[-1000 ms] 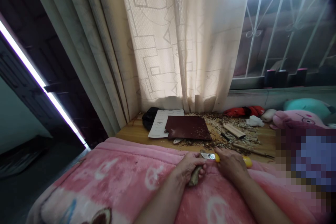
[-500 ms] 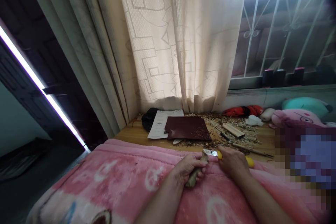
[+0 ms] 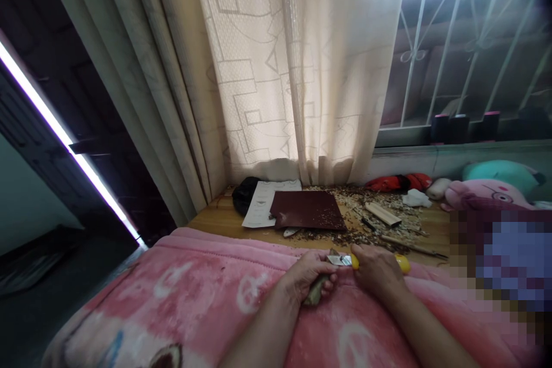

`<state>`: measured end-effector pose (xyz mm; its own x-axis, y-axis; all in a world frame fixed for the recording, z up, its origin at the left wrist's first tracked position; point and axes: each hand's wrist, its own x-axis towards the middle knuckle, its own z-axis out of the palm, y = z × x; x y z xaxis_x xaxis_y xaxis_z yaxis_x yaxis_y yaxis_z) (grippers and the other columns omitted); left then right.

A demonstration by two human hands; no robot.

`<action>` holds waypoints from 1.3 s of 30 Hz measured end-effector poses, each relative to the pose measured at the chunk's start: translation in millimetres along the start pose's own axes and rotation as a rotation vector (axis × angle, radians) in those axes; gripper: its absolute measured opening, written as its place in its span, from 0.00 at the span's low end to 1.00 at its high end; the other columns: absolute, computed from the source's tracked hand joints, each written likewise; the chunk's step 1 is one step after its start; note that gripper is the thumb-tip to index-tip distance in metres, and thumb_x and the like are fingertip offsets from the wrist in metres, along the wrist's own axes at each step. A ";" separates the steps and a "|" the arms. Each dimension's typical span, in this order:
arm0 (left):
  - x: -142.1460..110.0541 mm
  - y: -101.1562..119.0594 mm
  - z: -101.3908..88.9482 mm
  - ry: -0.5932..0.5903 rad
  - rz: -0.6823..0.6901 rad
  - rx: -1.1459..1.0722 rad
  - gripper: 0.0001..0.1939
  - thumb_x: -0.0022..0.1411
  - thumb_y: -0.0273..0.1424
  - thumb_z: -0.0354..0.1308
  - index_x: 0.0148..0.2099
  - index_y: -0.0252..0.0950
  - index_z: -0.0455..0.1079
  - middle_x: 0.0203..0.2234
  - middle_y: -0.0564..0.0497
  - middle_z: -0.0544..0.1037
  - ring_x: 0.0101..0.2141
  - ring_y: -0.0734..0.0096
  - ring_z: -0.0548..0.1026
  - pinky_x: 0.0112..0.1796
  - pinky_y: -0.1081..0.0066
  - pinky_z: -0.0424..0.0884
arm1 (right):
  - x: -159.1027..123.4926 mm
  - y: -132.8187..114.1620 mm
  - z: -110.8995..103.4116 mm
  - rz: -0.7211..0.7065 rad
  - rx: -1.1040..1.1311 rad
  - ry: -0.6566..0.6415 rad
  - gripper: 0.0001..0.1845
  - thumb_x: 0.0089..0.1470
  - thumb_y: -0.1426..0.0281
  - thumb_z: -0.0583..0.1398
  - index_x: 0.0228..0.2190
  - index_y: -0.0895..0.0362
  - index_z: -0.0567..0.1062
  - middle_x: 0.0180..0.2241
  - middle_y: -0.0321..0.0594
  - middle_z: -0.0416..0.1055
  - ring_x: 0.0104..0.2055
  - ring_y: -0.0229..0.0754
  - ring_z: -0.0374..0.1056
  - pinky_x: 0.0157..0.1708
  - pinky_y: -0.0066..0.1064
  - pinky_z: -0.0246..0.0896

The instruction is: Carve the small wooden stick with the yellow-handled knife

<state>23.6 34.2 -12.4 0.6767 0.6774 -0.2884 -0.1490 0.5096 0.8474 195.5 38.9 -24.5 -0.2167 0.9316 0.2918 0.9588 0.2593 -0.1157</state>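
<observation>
The left hand [image 3: 307, 273] has its fingers clamped around a brownish-green piece [image 3: 313, 293], located over the pink blanket [image 3: 207, 293]. The right hand [image 3: 376, 269] has its fingers closed around a yellow-handled knife [image 3: 355, 262]. The blade [image 3: 338, 260] points toward the left hand, at the upper end of the piece; contact cannot be confirmed. Beyond the blanket, the desk [image 3: 224, 223] carries shavings [image 3: 416, 219] and 1 dark red board [image 3: 306, 210] overlapping white paper [image 3: 256, 214].
</observation>
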 end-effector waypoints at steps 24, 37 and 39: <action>-4.4 3.2 3.3 0.032 -0.016 0.043 0.13 0.43 0.28 0.52 0.36 0.35 0.58 0.17 0.58 0.61 0.14 0.86 0.59 0.14 0.83 0.51 | 0.6 2.4 -1.5 0.051 -0.025 -0.012 0.07 0.42 0.72 0.49 0.25 0.55 0.67 0.25 0.37 0.67 0.29 0.36 0.60 0.26 0.27 0.41; -2.6 0.8 5.2 0.074 0.028 0.101 0.17 0.42 0.28 0.52 0.39 0.35 0.60 0.17 0.57 0.62 0.13 0.85 0.59 0.14 0.82 0.53 | 0.1 -0.3 -4.5 0.000 -0.026 -0.039 0.06 0.43 0.70 0.50 0.24 0.55 0.66 0.25 0.37 0.67 0.28 0.37 0.59 0.27 0.27 0.41; -2.1 0.0 3.9 0.076 0.032 0.119 0.17 0.43 0.29 0.52 0.39 0.35 0.60 0.18 0.57 0.62 0.13 0.85 0.59 0.13 0.82 0.53 | 0.0 -0.9 -5.5 -0.003 -0.024 -0.043 0.06 0.42 0.70 0.50 0.24 0.55 0.66 0.26 0.37 0.67 0.28 0.37 0.59 0.27 0.27 0.41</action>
<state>25.0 30.8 -10.0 0.6155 0.7330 -0.2896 -0.0800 0.4236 0.9023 195.6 37.2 -19.1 -0.2263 0.9412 0.2510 0.9623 0.2560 -0.0923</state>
